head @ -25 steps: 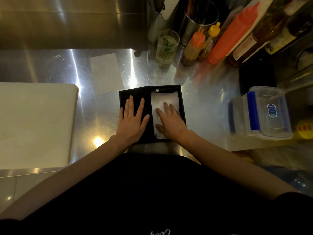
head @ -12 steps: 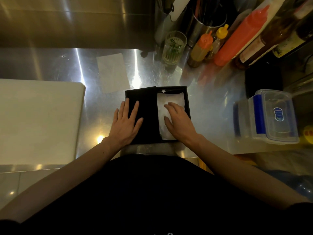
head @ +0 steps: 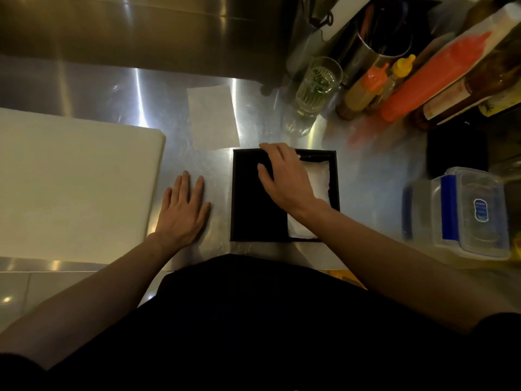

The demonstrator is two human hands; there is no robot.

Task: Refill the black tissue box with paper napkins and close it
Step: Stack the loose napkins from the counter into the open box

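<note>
The black tissue box [head: 253,210] lies flat on the steel counter right in front of me. A black panel covers its left half, and white paper napkins [head: 320,176] show in the right half. My right hand [head: 284,176] reaches across the box, its fingers curled over the far edge of the black panel and its thumb pressed on top. My left hand [head: 183,210] rests flat on the bare counter left of the box, fingers spread, holding nothing. A single loose napkin [head: 212,121] lies beyond the box's far left corner.
A white cutting board [head: 73,182] fills the counter on the left. At the back right stand a glass [head: 317,86], an orange-capped squeeze bottle [head: 363,91], a red squeeze bottle [head: 428,83] and taller bottles. A clear lidded plastic container [head: 473,213] sits at the right.
My left hand slid off the box's black panel onto the counter. My right hand left the napkins and moved to the far edge of the black panel.
</note>
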